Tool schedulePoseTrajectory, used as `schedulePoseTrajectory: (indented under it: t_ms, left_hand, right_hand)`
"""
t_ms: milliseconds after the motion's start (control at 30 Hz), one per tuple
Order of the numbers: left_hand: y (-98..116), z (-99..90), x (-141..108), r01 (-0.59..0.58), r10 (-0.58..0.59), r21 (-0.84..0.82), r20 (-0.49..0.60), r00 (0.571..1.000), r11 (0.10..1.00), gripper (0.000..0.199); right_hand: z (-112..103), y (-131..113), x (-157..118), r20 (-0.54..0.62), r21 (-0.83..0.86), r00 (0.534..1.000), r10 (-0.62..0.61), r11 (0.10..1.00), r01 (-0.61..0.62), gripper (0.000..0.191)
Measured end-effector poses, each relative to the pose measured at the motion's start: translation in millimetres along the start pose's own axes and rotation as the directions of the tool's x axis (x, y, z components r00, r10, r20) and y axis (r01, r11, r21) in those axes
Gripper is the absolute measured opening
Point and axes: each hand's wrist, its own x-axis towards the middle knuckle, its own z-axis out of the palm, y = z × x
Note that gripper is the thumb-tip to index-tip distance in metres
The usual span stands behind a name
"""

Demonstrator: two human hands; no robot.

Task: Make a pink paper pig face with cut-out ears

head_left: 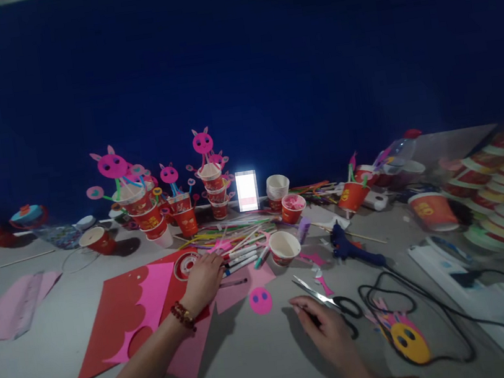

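My left hand [204, 278], with a beaded bracelet [183, 317] at the wrist, reaches over red paper. Its fingers are close together on the near ends of several white markers [243, 256]. Below the markers a pink paper disc [261, 300] with two blue eyes lies on the table. My right hand [322, 324] rests right of the disc, its fingers curled with thumb and forefinger close together; whether something small is inside is hidden. Just beside it lie scissors [321, 296] with black handles, blades parted. Pink paper scraps [324, 283] lie past the blades.
Red paper cups with pink rabbit-like figures [112, 166] stand at the back. An empty-looking cup [284, 247] stands beyond the disc. A blue glue gun [354, 246] trails a black cord [415, 279] on the right, near a yellow disc face [409, 342]. Red paper [106, 322] lies left.
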Motion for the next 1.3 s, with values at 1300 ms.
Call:
schedulePoseTrajectory:
  t_ms: [1300]
  left_hand:
    - [57, -21.4, -78, -0.321, 0.408, -0.451, 0.107, 0.907, 0.833, 0.024]
  right_hand:
    - [-43, -65, 21, 0.038, 0.661, 0.966, 0.255, 0.719, -0.216, 0.027]
